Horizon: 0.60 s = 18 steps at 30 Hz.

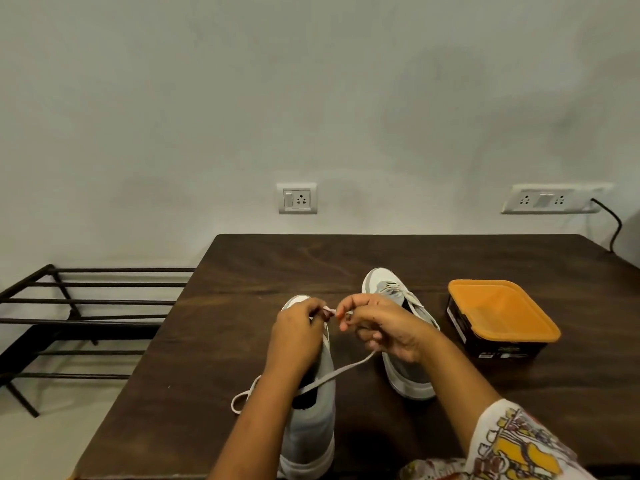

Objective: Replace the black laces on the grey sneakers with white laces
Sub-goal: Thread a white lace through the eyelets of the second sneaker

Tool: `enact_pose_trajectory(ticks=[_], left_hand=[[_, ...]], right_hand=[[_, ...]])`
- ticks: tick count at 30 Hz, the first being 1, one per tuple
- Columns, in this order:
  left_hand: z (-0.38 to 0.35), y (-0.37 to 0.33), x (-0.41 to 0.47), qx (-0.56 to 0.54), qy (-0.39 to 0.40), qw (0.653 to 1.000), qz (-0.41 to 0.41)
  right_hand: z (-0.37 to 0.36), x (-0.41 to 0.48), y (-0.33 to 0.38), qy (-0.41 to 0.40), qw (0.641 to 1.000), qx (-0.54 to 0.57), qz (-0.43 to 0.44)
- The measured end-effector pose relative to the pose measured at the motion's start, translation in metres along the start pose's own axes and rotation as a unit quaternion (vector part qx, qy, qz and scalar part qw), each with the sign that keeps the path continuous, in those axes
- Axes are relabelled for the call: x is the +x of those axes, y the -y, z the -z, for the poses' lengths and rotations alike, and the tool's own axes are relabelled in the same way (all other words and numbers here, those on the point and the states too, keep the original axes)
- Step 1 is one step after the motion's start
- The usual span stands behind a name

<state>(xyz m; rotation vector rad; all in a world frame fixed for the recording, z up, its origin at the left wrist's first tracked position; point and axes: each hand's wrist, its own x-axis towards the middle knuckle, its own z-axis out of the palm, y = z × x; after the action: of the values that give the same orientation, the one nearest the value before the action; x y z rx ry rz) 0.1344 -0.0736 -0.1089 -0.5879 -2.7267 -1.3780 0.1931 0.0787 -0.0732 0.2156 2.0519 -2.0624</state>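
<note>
fingers (316, 307) of the left hand (298, 336) and of the right hand (384, 327) are curling in and pinching the white lace (341, 370) between them, just above the toe end of the near grey sneaker (311, 427). the lace is trailing back from the right hand across that shoe's opening and looping onto the dark worktop (207, 341). the second sneaker (408, 379), already laced in white, is standing just behind the right hand, near an orange-lidded box (498, 313).
</note>
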Motion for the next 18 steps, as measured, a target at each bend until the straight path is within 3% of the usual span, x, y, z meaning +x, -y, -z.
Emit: enact_pose_trajectory(ticks=[4, 7, 9, 11, 13, 15, 16, 18], left_hand=[[0.015, 0.012, 0.005, 0.003, -0.114, 0.99, 0.08], [0.031, 0.026, 0.013, -0.045, -0.164, 0.977, 0.132], [0.037, 0.032, 0.016, -0.078, -0.162, 0.973, 0.144], [0.038, 0.031, 0.015, -0.09, -0.139, 0.977, 0.133], [0.033, 0.023, 0.011, -0.091, -0.109, 0.984, 0.105], [0.024, 0.014, 0.008, -0.08, -0.079, 0.991, 0.069], [0.019, 0.01, 0.006, -0.065, -0.065, 0.994, 0.051], [0.01, 0.005, 0.005, -0.034, -0.036, 0.999, 0.021]], right_hand=[[0.022, -0.006, -0.005, -0.051, 0.989, -0.13, -0.048], [0.028, -0.01, -0.006, -0.02, 0.958, -0.254, -0.131], [0.02, -0.007, -0.006, 0.053, 0.883, -0.403, -0.236], [0.007, 0.0, -0.006, 0.094, 0.794, -0.528, -0.287], [-0.003, 0.007, -0.007, 0.058, 0.763, -0.585, -0.268], [-0.008, 0.013, -0.004, 0.013, 0.779, -0.599, -0.185], [-0.009, 0.016, -0.005, -0.004, 0.81, -0.574, -0.123], [-0.01, 0.02, -0.006, -0.034, 0.911, -0.411, -0.005]])
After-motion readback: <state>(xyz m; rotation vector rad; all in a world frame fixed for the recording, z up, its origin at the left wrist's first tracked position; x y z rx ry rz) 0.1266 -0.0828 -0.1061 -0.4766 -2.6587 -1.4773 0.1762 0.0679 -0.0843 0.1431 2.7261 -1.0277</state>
